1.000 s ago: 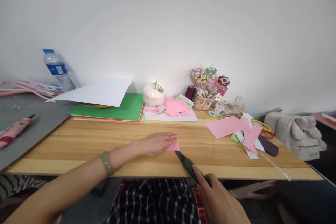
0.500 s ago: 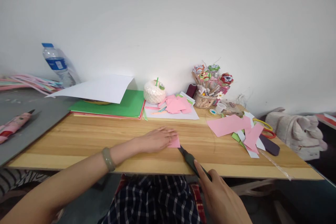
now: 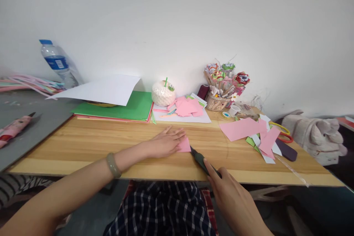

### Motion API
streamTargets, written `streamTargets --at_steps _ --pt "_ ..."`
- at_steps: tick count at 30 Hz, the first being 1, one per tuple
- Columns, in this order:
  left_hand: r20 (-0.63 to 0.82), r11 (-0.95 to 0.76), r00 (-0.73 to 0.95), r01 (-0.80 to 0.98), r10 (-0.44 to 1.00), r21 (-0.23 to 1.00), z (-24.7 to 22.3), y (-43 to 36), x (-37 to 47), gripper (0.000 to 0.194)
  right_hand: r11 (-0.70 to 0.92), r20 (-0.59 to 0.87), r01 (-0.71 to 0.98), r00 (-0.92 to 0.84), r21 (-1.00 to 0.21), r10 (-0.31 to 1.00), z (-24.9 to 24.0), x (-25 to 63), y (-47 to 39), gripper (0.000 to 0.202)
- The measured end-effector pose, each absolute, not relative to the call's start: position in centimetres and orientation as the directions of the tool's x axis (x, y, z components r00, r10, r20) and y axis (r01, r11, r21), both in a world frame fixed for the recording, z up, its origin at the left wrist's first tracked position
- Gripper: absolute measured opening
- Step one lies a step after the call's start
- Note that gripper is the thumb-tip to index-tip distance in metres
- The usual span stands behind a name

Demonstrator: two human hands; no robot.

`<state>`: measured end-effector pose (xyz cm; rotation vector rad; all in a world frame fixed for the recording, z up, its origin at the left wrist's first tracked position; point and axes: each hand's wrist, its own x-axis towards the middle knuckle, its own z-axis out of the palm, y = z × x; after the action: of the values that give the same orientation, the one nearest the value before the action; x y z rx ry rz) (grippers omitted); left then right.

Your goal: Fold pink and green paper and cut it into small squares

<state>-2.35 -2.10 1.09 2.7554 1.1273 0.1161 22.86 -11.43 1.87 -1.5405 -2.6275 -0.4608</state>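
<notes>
My left hand [image 3: 166,143] lies flat on the wooden table, fingers stretched out and a little spread. It presses down a small piece of pink paper [image 3: 185,145], whose right part shows beyond the fingers. Wrapped round a dark green utility knife [image 3: 199,159], my right hand [image 3: 229,191] has its index finger laid along the handle. The knife's black pointed tip meets or nearly meets the lower right corner of the paper. The rest of the paper is hidden under my left hand.
Pink, white and green paper scraps [image 3: 240,129] lie at right beside a beige bag [image 3: 312,136]. Behind are a pile of pink pieces [image 3: 188,107], a white textured ball [image 3: 163,94], a basket of paper flowers [image 3: 217,102], green sheets [image 3: 138,105] and a water bottle [image 3: 58,61].
The view has shifted slightly. My left fingers are spread somewhat more and show more pink paper. The knife tip stays near the same corner.
</notes>
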Motion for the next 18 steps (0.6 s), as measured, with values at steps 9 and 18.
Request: streamTargets --at_steps 9,18 --pt "0.018 -0.714 0.725 0.672 0.688 0.198 0.8 -1.9 -2.5 0.050 0.416 0.132 0.877 -0.454 0.240 0.881 2.3 21.7 -9.7 0.044" --pt "-0.032 -0.677 0.705 0.692 0.709 0.250 1.2 -2.0 -2.4 0.050 0.342 0.060 0.928 -0.353 0.145 0.934 3.1 22.6 -6.9 0.042"
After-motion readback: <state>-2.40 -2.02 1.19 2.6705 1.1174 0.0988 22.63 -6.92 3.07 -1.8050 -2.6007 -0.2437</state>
